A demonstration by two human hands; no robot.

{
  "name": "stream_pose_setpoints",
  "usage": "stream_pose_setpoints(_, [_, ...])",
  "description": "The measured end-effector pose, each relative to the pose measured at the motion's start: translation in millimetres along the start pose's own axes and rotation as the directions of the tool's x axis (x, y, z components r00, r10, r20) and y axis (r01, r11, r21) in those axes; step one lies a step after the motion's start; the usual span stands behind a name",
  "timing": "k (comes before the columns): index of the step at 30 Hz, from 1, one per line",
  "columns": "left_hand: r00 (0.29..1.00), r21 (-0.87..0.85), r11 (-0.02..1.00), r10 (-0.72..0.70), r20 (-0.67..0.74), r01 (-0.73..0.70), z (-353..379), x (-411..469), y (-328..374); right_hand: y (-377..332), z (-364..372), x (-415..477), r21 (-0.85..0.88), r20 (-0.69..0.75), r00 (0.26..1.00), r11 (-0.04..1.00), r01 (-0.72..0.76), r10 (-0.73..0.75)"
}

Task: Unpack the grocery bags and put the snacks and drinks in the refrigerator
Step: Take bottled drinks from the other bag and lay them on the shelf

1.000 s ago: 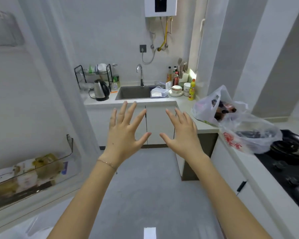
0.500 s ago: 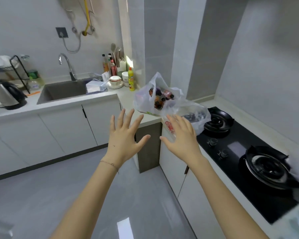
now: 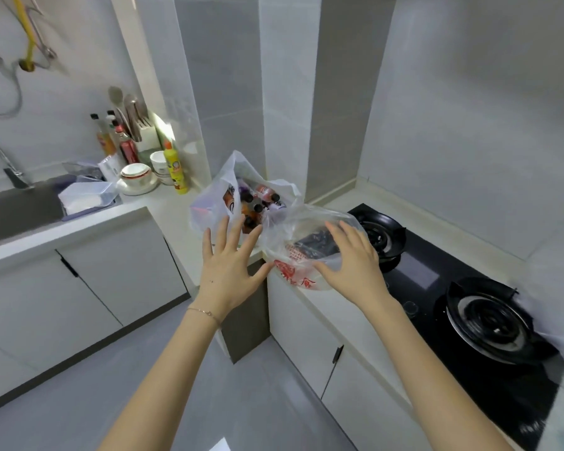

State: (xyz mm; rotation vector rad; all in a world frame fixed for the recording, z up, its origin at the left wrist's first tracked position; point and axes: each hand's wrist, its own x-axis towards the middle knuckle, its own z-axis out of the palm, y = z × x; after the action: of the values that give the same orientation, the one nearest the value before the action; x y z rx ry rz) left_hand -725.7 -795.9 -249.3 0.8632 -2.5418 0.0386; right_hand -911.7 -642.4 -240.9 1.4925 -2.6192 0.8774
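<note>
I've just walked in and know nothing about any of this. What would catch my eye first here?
Two bare arms stretch out mid-frame, the left hand and right hand open with fingers spread. In front of them, on the corner of the countertop, sit a white plastic bag showing bottled drinks and a clear bag with red print. To the right lies a black gas hob.

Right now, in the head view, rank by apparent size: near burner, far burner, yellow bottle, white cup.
1. Near burner, though closeness to the camera inflates it
2. Far burner
3. Yellow bottle
4. White cup
</note>
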Motion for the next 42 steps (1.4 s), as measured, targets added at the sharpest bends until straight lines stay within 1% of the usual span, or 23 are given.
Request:
stream_pose_setpoints(5, [0.999,-0.040,0.999,0.018,0.041,-0.016,42,41,-21,25,19,38,-0.021,0.027,0.996,0.997,-0.081,0.081])
stream_pose_setpoints(10, [0.997,-0.076,0.997,0.033,0.064,-0.028,78,85,-33,47,34,88,-0.015,0.031,0.994,0.995,-0.100,0.100])
stream_pose_setpoints(16, [0.999,-0.066,0.998,-0.007,0.048,0.010,116,162,-52,62,53,171,0.003,0.064,0.997,0.999,-0.053,0.052])
stream_pose_setpoints(20, [0.996,-0.054,0.998,-0.023,0.087,0.028,139,199,-54,63,74,221,0.038,0.116,0.993,0.999,-0.006,0.002])
stream_pose_setpoints(26, [0.985,-0.068,0.992,-0.093,0.145,0.103,162,232,-71,57,103,279,0.076,0.170,0.982,0.994,0.076,-0.088])
stream_pose_setpoints(30, [0.980,-0.060,0.995,-0.068,0.189,0.080,177,249,-78,48,123,306,0.123,0.213,0.966,0.985,0.120,-0.144])
stream_pose_setpoints(33, [0.976,-0.036,0.995,-0.079,0.201,0.088,185,265,-90,40,141,325,0.152,0.218,0.962,0.979,0.134,-0.166])
stream_pose_setpoints(38, [0.976,-0.022,0.996,-0.076,0.203,0.082,186,278,-123,36,176,347,0.218,0.215,0.972,0.975,0.045,-0.093])
stream_pose_setpoints(42, [0.972,0.037,0.996,-0.091,0.218,0.085,187,281,-149,24,209,358,0.265,0.333,0.943,0.962,-0.069,-0.024])
